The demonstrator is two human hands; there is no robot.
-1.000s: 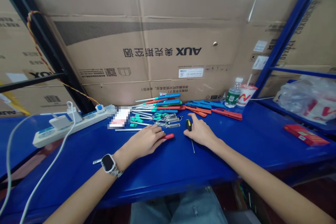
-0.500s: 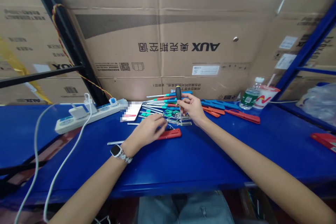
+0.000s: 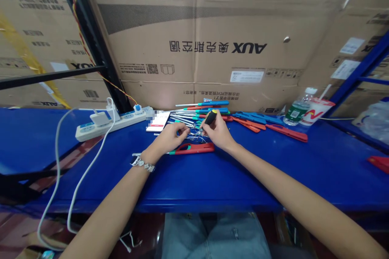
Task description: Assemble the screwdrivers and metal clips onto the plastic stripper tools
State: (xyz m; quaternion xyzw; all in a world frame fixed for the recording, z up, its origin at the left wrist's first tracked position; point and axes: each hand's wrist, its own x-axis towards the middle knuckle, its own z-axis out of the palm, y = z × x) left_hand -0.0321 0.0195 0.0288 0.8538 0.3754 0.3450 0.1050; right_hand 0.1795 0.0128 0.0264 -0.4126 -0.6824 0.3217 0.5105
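Note:
My right hand (image 3: 219, 131) is closed round a black screwdriver with a yellow end (image 3: 210, 117), tilted, its tip down among small clear and metal parts (image 3: 197, 135). Close to its left, my left hand (image 3: 174, 135) has its fingers pinched together at the edge of those parts; what they hold, if anything, is too small to tell. A red lighter (image 3: 199, 148) with a metal tube lies just in front of both hands. Behind them, several blue, red and green lighters with long metal tubes (image 3: 212, 111) lie in a pile.
A white power strip (image 3: 121, 122) with plugs and cables stands at the left, beside a white phone-like card (image 3: 159, 121). Blue and orange shells (image 3: 258, 118) and a red shell (image 3: 287, 132) lie to the right. A bottle (image 3: 296, 111) and a cup (image 3: 317, 111) stand behind them.
The screwdriver has gone from upright to tilted, and my right hand is wrapped lower round it. My left hand has drawn back slightly from the parts. The camera view has shifted.

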